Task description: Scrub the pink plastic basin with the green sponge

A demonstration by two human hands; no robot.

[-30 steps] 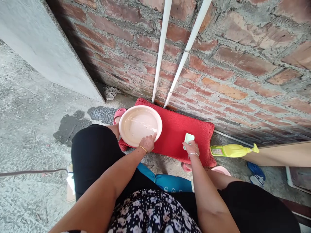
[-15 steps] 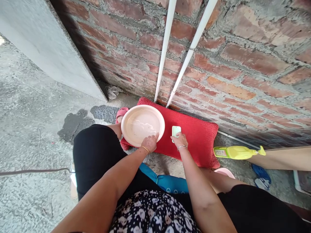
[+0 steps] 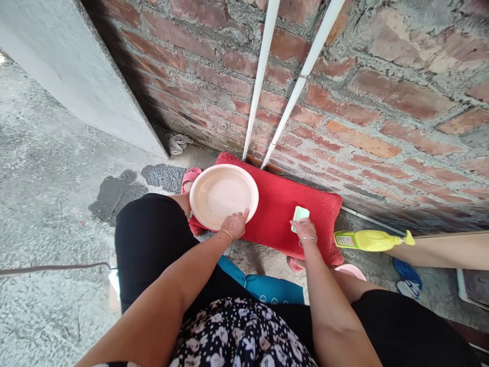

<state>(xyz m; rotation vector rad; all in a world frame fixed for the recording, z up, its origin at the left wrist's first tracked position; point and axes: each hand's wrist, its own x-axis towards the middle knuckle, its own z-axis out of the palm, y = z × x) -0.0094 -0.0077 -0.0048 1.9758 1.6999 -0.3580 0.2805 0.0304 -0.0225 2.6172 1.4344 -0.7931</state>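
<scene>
A pale pink basin (image 3: 198,196) with clear water in it sits on the left end of a red plush-edged mat (image 3: 275,204). My left hand (image 3: 235,224) is closed on the basin's near right rim. On the right part of the mat, my right hand (image 3: 305,229) grips a flat pale green block (image 3: 301,212) with rounded corners, which looks like a scrub brush from above. Its underside is hidden against the mat.
A yellow spray bottle (image 3: 376,240) lies just past the mat's right end. The brick wall (image 3: 362,112) and two white pipes (image 3: 280,117) rise behind. A grey slab (image 3: 87,76) leans at left. Blue slippers (image 3: 408,278) lie on the floor at right.
My right hand has slid the green block rightwards and slightly down along the red mat. My left hand stays on the basin rim, and the basin has not moved.
</scene>
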